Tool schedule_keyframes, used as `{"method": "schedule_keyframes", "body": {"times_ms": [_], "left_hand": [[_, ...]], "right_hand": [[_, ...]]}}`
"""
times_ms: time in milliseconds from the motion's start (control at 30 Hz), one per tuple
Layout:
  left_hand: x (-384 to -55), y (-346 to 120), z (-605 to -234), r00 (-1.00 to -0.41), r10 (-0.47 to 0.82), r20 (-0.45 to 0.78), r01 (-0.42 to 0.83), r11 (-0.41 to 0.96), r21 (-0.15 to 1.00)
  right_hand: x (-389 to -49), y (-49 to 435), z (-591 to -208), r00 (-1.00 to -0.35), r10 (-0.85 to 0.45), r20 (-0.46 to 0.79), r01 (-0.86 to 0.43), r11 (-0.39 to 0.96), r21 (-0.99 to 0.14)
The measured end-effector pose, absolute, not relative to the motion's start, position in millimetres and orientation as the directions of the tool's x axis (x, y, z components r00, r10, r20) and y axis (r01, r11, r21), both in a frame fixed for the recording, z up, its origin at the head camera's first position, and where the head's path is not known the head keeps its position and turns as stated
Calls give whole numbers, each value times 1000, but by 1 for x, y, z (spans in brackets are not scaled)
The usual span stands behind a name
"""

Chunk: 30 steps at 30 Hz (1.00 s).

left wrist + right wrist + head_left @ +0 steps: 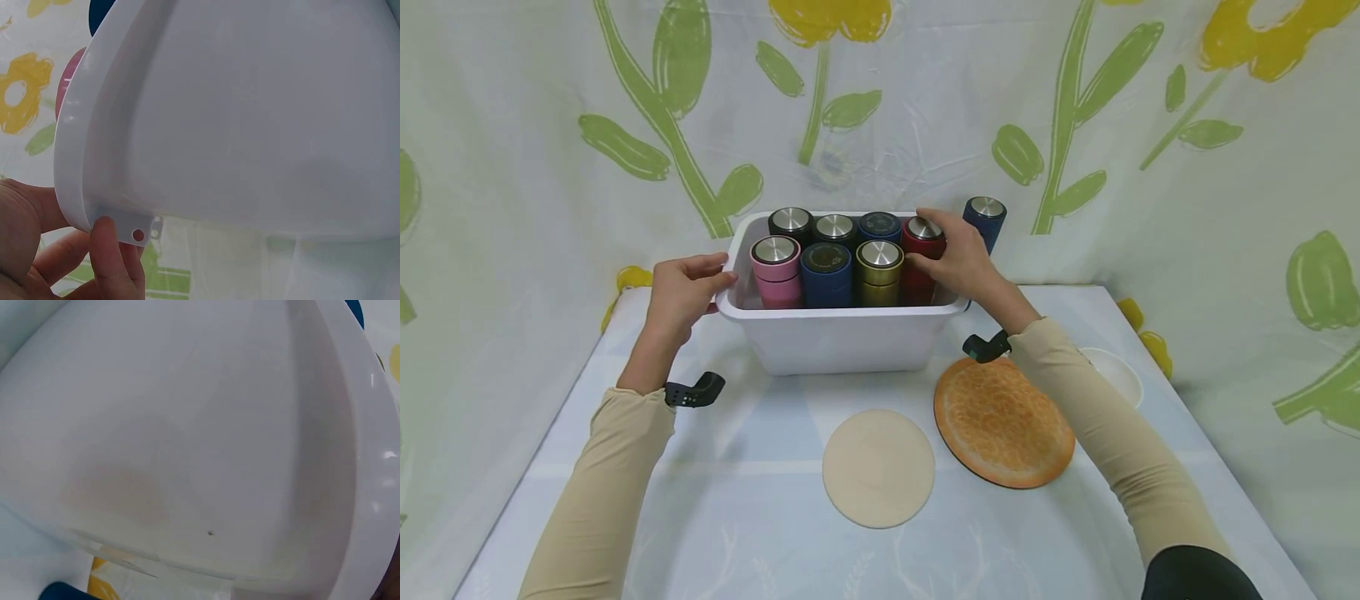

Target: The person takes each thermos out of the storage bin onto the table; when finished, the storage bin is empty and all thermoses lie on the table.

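A white plastic tub [842,343] stands on the table, holding several upright vacuum flasks with metal or dark lids. My left hand [679,302] grips the tub's left end by its rim; the left wrist view shows fingers [106,250] curled at the handle tab. At the tub's right end, my right hand [964,257] holds a red flask [916,285] with thumb and fingers around its upper part. Beside that flask are a gold one [878,292], a blue one [826,287] and a pink one [777,292]. The right wrist view mostly shows the tub's outer wall [206,437].
Another navy flask [987,221] stands behind the tub's right end. In front lie a beige round mat [878,468] and a brown bread-patterned round mat [1003,425]. A white disc [1116,375] is partly covered by the right sleeve. A flower-printed curtain [910,125] hangs behind.
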<state>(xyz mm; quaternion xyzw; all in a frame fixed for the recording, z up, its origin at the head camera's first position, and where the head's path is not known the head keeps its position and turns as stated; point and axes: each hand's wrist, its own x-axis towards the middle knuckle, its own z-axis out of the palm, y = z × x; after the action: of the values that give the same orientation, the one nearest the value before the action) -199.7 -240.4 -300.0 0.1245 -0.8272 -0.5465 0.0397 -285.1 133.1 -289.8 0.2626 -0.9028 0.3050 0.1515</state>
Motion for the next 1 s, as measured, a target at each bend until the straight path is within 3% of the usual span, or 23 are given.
{"method": "schedule_keyframes", "body": {"times_ms": [400, 1000], "left_hand": [[-199, -241, -300, -965, -251, -76, -165, 357, 919], [-199, -241, -300, -966, -245, -79, -165, 350, 922]], "right_hand": [[-272, 132, -290, -811, -356, 463, -569, 665, -485], [-251, 137, -272, -715, -337, 613, -673, 568, -473]]}}
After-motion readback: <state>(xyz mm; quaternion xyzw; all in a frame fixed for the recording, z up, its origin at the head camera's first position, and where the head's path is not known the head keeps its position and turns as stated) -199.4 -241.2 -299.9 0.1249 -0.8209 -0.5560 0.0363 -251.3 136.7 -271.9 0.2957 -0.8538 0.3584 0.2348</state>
